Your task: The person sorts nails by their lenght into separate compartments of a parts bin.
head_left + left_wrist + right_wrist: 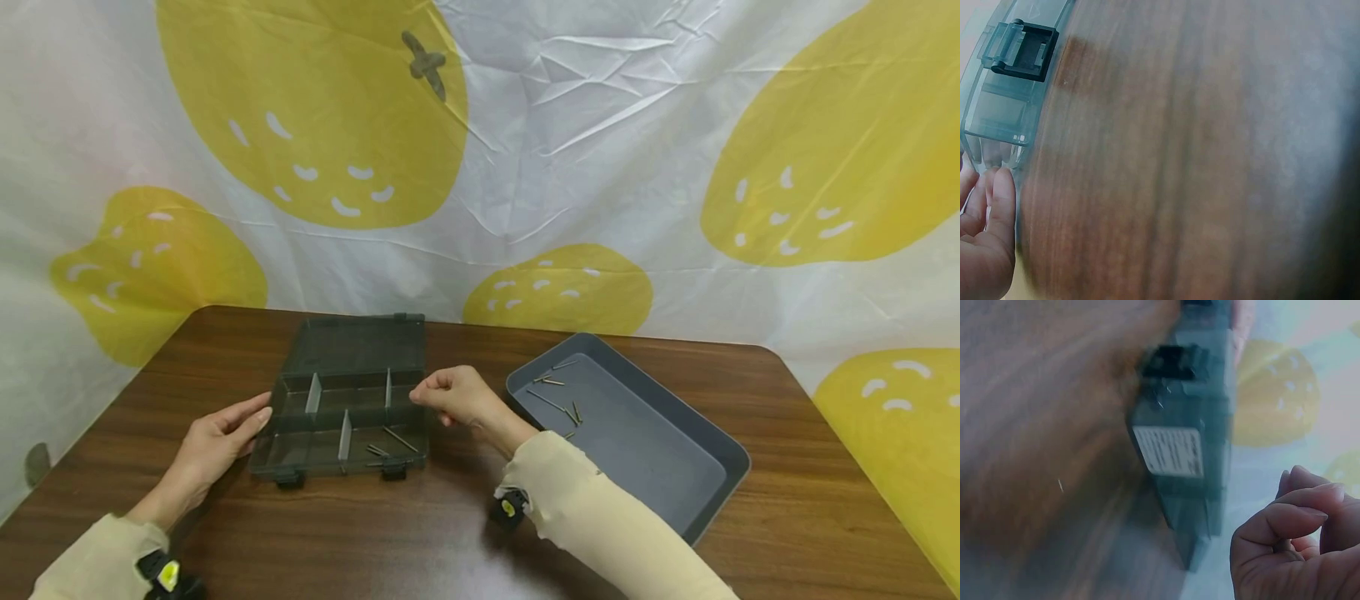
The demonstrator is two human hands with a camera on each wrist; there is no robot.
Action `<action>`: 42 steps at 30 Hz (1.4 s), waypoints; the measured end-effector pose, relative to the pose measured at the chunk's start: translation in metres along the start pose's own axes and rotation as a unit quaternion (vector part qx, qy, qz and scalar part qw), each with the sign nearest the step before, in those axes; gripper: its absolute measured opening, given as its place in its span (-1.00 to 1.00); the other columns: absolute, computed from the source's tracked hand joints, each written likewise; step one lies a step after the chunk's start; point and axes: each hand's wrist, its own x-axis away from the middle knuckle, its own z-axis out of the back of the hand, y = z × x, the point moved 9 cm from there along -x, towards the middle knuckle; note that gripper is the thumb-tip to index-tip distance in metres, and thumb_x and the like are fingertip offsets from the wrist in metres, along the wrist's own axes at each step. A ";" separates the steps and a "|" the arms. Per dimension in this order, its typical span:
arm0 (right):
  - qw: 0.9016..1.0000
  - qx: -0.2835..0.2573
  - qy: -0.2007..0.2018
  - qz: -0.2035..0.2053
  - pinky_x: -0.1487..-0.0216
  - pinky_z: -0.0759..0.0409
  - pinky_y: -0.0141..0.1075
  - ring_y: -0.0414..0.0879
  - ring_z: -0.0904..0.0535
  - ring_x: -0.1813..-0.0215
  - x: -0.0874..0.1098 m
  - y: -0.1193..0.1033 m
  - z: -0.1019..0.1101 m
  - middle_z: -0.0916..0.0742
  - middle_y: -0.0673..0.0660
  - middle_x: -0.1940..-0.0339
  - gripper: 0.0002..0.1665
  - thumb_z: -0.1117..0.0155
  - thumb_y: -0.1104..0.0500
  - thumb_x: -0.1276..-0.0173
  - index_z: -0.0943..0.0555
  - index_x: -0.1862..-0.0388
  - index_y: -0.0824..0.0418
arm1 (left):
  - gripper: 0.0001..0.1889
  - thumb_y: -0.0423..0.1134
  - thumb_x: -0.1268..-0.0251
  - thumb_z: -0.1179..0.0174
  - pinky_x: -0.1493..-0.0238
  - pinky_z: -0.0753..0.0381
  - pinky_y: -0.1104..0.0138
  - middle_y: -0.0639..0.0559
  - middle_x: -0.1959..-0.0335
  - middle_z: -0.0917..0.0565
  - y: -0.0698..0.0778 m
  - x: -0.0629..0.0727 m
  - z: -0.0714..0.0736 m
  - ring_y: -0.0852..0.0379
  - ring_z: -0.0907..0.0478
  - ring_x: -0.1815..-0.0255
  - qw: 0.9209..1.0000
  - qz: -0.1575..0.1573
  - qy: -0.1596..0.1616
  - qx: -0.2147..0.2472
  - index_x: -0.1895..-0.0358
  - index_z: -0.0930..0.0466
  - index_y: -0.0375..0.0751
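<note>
An open smoky see-through compartment box (288, 425) lies on the table, its lid (360, 343) folded back. My left hand (213, 446) touches the box's left side with thumb and fingers fairly straight; the left wrist view shows this hand (988, 225) at a box corner. By the box's right edge is my right hand (461, 396), thumb and fingertips drawn together. In the right wrist view that hand (1291, 531) has curled fingers, and anything between the tips is hidden. Several thin metal pins (401, 439), like nails or screws, lie in the front right compartment.
A grey tray (645, 467) stands to the right, partly behind my right forearm, with several similar thin metal pieces (546, 401) in its far left part. Pale dividers (345, 435) split the box. A lemon-print cloth (517, 167) hangs behind the wooden table (360, 542).
</note>
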 end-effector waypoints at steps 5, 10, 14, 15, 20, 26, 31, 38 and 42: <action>1.000 -0.009 0.023 -0.003 0.71 -0.18 -0.49 -0.31 -0.25 0.78 0.003 -0.003 0.027 -0.57 -0.04 0.62 -0.79 -0.25 0.26 -0.30 -0.63 0.24 0.43 | -0.29 0.16 -0.34 -0.02 0.22 -0.59 0.53 -0.26 -0.34 -0.28 0.000 0.000 0.000 0.71 -0.40 0.23 1.000 0.000 -0.002 -0.001 -0.40 -0.22 -0.25; 0.998 -0.035 0.056 0.000 0.70 -0.16 -0.46 -0.31 -0.24 0.76 0.008 -0.002 0.066 -0.60 -0.02 0.53 -0.71 -0.22 0.22 -0.32 -0.58 0.14 0.48 | -0.29 0.16 -0.35 -0.01 0.22 -0.59 0.53 -0.28 -0.34 -0.27 0.000 0.000 -0.001 0.71 -0.40 0.23 1.000 0.002 -0.002 -0.002 -0.40 -0.22 -0.24; 0.995 -0.055 0.082 -0.011 0.73 -0.15 -0.50 -0.33 -0.25 0.77 0.016 0.005 0.101 -0.60 -0.02 0.49 -0.78 -0.21 0.22 -0.34 -0.59 0.22 0.41 | -0.30 0.16 -0.35 -0.02 0.23 -0.59 0.53 -0.27 -0.34 -0.28 0.001 0.000 0.000 0.70 -0.41 0.23 1.000 0.000 0.000 -0.005 -0.39 -0.23 -0.24; 0.994 -0.053 0.089 -0.014 0.74 -0.14 -0.50 -0.33 -0.24 0.77 0.018 0.008 0.109 -0.56 -0.06 0.55 -0.81 -0.21 0.21 -0.34 -0.60 0.26 0.36 | -0.30 0.15 -0.35 -0.02 0.23 -0.59 0.54 -0.27 -0.34 -0.28 0.001 0.000 0.000 0.70 -0.41 0.23 1.000 -0.001 0.000 -0.005 -0.39 -0.23 -0.25; 0.993 -0.026 0.111 -0.038 0.74 -0.17 -0.50 -0.33 -0.25 0.77 0.025 0.030 0.144 -0.49 -0.09 0.69 -0.82 -0.19 0.18 -0.36 -0.61 0.27 0.30 | -0.30 0.15 -0.34 -0.03 0.23 -0.59 0.54 -0.27 -0.34 -0.27 0.002 -0.001 0.000 0.71 -0.40 0.23 1.000 -0.002 0.003 -0.001 -0.39 -0.24 -0.26; 0.991 0.017 0.114 -0.063 0.74 -0.16 -0.47 -0.33 -0.26 0.75 0.031 0.054 0.166 -0.50 -0.12 0.72 -0.65 -0.16 0.16 -0.39 -0.57 0.07 0.46 | -0.29 0.15 -0.34 -0.03 0.23 -0.58 0.54 -0.25 -0.34 -0.28 0.001 -0.001 0.000 0.71 -0.40 0.23 1.000 0.001 0.001 0.000 -0.39 -0.23 -0.26; 0.989 0.064 0.114 -0.074 0.74 -0.17 -0.47 -0.33 -0.27 0.75 0.033 0.067 0.174 -0.45 -0.12 0.80 -0.64 -0.18 0.16 -0.37 -0.57 0.07 0.47 | -0.29 0.15 -0.32 -0.07 0.23 -0.59 0.54 0.04 -0.24 -0.43 0.000 -0.001 0.001 0.68 -0.43 0.22 1.000 -0.001 0.006 0.006 -0.38 -0.25 -0.26; 0.989 0.081 0.102 -0.074 0.68 -0.24 -0.49 -0.34 -0.27 0.75 0.034 0.079 0.176 -0.51 -0.10 0.72 -0.74 -0.18 0.25 -0.35 -0.60 0.18 0.49 | -0.29 0.15 -0.32 -0.07 0.23 -0.59 0.54 0.06 -0.26 -0.42 -0.001 0.000 0.001 0.66 -0.44 0.22 1.000 0.000 0.005 0.011 -0.38 -0.25 -0.26; 0.990 0.095 0.088 -0.065 0.69 -0.24 -0.49 -0.33 -0.26 0.74 0.033 0.084 0.172 -0.54 -0.09 0.67 -0.79 -0.20 0.30 -0.31 -0.61 0.24 0.48 | -0.29 0.16 -0.33 -0.05 0.23 -0.59 0.54 -0.22 -0.35 -0.27 0.000 0.000 0.001 0.69 -0.42 0.22 1.000 0.001 0.006 0.003 -0.38 -0.24 -0.26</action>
